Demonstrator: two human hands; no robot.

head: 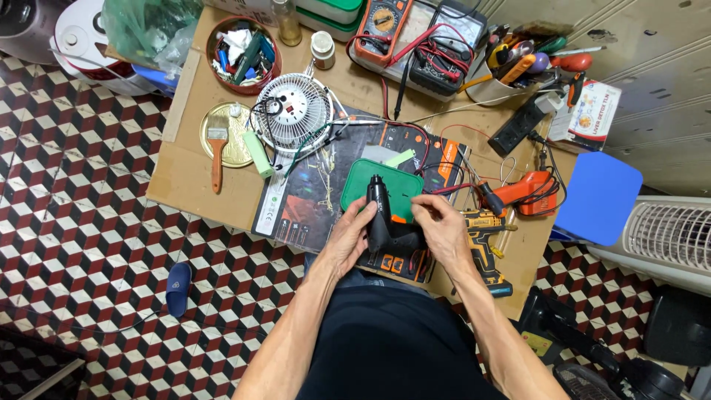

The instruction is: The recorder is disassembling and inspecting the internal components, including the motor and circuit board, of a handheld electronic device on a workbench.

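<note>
both hands clamped on the black cordless drill (381, 215) — left hand (346, 241) round the body, right hand (442, 228) at the handle — best kept steady over the green tray (358, 184).

Both bare forearms are reaching forward from the bottom of the view and converging toward the black cordless drill (384, 218), which is serving as the landmark here. The left hand (348, 238) is lying against the drill's left side, palm turned inward, fingers curling up along the body and the thumb pressing near its upper part. The right hand (442, 231) is sitting on the drill's right side, wrist bent slightly inward, fingers (421, 210) folding over toward the handle and gripping it. The elbows are spreading outward, well behind the drill.
</note>
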